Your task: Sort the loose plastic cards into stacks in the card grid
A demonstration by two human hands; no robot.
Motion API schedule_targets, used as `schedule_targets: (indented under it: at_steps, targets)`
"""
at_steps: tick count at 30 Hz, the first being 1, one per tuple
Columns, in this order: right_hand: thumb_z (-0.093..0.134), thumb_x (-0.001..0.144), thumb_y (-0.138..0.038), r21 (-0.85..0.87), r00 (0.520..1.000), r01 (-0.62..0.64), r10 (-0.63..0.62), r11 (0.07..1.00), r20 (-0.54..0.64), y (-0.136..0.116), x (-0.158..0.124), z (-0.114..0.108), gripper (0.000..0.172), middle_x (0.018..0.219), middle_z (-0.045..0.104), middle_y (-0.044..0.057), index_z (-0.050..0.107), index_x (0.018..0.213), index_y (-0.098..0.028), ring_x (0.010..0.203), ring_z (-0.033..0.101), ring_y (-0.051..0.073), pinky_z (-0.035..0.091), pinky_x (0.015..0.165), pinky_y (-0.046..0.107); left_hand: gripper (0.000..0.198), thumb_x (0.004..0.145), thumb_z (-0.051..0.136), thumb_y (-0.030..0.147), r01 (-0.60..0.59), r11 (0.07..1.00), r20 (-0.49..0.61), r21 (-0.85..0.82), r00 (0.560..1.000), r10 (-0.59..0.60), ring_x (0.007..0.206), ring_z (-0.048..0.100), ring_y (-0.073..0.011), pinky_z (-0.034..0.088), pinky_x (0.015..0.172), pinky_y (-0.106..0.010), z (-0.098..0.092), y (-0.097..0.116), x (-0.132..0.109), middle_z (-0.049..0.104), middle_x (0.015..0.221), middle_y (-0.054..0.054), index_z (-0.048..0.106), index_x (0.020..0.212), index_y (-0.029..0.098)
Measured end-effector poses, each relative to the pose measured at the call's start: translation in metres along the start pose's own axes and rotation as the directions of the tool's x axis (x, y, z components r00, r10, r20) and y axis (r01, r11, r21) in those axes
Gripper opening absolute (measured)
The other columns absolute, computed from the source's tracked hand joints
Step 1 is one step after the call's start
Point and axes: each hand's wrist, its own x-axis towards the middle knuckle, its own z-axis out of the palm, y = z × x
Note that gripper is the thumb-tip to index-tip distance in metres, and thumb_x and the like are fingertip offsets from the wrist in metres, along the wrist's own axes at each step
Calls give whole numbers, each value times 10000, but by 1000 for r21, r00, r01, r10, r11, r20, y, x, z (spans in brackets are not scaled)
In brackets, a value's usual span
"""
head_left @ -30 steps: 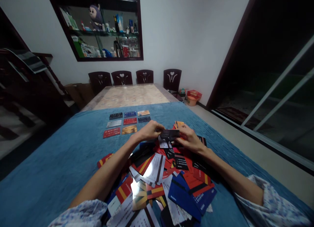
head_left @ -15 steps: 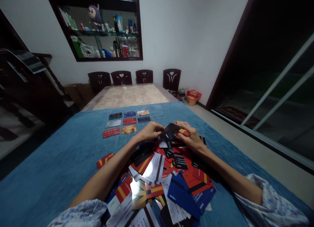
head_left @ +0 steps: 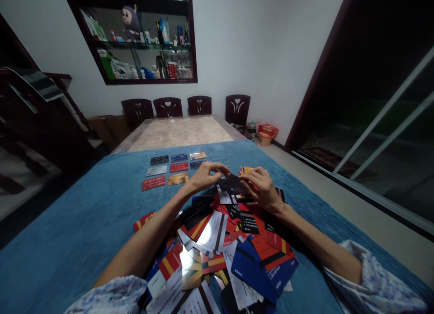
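A dark card [head_left: 233,182], its face too dim to read, is held just above the far end of a card pile [head_left: 217,241]; the right hand [head_left: 262,187] grasps it; the left hand [head_left: 203,177] curls at its corner, and I cannot tell whether it grips; the pile's near edge is cut off; blue cloth [head_left: 84,214] lies beneath.

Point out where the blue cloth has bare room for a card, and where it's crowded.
Bare blue cloth lies left of the left forearm, between the card heap and the card rows. More lies right of those rows; the stone tabletop beyond is bare. Crowded: the heap under the left hand and the right hand, which holds a dark card.
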Motion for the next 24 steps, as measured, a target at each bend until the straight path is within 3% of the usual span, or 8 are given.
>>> schedule_targets:
  at_steps: [6, 10, 17, 24]
  targets:
    - [473, 992, -297, -53, 997, 56, -54, 997, 47, -2, -1, 3, 244, 807, 680, 70, 708, 1013, -235, 912, 536, 244, 385, 834, 403, 231, 778, 579, 141, -82, 994, 104, 69, 992, 74, 864, 660, -147, 507, 841, -270, 7, -1, -3, 743, 944, -44, 687, 982, 133]
    - [480, 989, -311, -56, 994, 69, -64, 996, 89, -1, -4, 6, 244, 834, 686, 70, 709, 1044, -249, 923, 534, 243, 373, 856, 409, 298, 758, 526, 66, -91, 992, 161, 84, 984, 76, 769, 634, -118, 488, 764, -234, 13, -7, -3, 716, 856, -9, 639, 1023, 144]
    - [457, 990, -264, -73, 990, 96, -87, 993, 112, 1, -7, 10, 256, 883, 708, 77, 689, 1094, -233, 879, 539, 230, 379, 837, 398, 364, 701, 477, 20, -117, 978, 190, 172, 978, 83, 749, 613, -114, 454, 728, -210, 13, -19, -4, 673, 817, 9, 643, 996, 154]
    - [515, 952, -242, -166, 973, 77, -38, 983, 228, 1, -9, 12, 277, 956, 686, 94, 653, 1193, -247, 928, 524, 252, 356, 820, 391, 317, 763, 495, 83, -91, 949, 224, 301, 974, 22, 705, 577, -128, 437, 695, -221, 13, -21, -6, 636, 775, 6, 607, 1050, 157]
